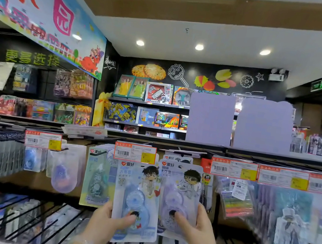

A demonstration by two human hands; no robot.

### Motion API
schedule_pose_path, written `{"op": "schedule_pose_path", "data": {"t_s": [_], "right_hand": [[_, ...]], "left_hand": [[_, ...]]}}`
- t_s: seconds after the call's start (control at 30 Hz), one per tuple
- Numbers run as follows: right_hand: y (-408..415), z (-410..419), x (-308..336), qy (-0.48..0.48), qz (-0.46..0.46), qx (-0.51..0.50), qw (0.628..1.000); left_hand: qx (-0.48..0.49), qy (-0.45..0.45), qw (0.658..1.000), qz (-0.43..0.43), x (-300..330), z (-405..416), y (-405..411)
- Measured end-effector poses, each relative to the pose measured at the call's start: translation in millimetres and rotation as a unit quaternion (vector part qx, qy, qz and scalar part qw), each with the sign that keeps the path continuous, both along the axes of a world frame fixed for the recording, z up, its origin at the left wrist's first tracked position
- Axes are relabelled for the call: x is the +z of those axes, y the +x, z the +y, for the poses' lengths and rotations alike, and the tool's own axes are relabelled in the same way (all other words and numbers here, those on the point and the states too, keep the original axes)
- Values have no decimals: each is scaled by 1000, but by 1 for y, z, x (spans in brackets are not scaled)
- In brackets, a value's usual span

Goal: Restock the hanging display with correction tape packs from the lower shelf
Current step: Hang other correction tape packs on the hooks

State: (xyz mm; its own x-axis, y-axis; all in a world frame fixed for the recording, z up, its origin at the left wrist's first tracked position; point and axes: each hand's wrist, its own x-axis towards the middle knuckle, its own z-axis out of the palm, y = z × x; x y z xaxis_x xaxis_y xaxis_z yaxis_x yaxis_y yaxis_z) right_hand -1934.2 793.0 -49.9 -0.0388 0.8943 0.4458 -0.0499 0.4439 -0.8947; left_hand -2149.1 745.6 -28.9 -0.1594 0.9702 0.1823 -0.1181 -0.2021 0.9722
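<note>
i'm part-way through, by my reckoning. my left hand (108, 217) grips a blue correction tape pack (137, 201) by its lower edge, thumb across the front, and my right hand (196, 225) grips a lilac correction tape pack (179, 197) the same way. both packs are raised upright in front of the hanging display, their tops level with the orange price tag (134, 152), the blue one just beside the lilac one and slightly overlapping it. i cannot tell whether either pack's hole is already on a hook or only held against the row; the tag hides that spot. so two packs are up from below, and seating them is what seems left, plus any more waiting on the lower shelf (24, 218), which is blurred here.

around them: a green pack (95, 183) hangs just behind the blue one to the left, a purple pouch (65, 172) further left, and a bundle of coloured pens (234, 206) to the right. the price tags stick out over the hook ends, so i judge they will crowd the packs' tops as i thread them on.
</note>
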Motion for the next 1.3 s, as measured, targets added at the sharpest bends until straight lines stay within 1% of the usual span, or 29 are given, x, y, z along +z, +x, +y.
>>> {"op": "schedule_pose_path", "data": {"t_s": [0.13, 0.2, 0.4, 0.53, 0.6, 0.77, 0.87, 0.93, 1.03, 1.07, 1.1, 1.17, 1.23, 1.3], "right_hand": [[1, 11, -7, -7, 11, 2, 1000], [3, 16, -11, -12, 3, -15, 1000], [7, 31, 2, -11, -15, -22, 1000], [7, 53, 12, -8, -71, -43, 996], [5, 66, 16, 9, -97, -47, 994], [2, 94, 22, -12, -103, -60, 993], [2, 110, 21, -26, -136, -73, 988], [1, 118, 19, -31, -153, -97, 983], [1, 117, 12, -63, -203, -208, 955], [1, 110, 9, -68, -208, -231, 948], [1, 100, 8, -63, -202, -234, 949], [-1, 76, 7, -50, -191, -191, 962], [-4, 48, 9, -75, -147, -108, 980], [-4, 23, 10, -101, -106, -40, 988]], "left_hand": [[-18, 7, 1000, -1, 1, 5, -3], [-25, 2, 1000, -2, 0, 9, -4], [-25, -13, 1000, 13, 1, 18, -5], [-47, -3, 998, 40, -2, 24, -7], [-48, 1, 997, 53, -6, 27, -9], [-84, -11, 988, 131, -12, 33, -15], [-61, -10, 987, 151, -17, 43, -17], [-39, 1, 988, 149, -19, 44, -16], [-18, 15, 987, 162, -22, 39, -14], [-22, 16, 986, 162, -21, 36, -11], [-22, 23, 987, 160, -22, 34, -9], [-20, 25, 987, 158, -23, 32, -2], [-24, 14, 988, 154, -21, 27, 9], [-25, 5, 990, 137, -20, 23, 24]]}}
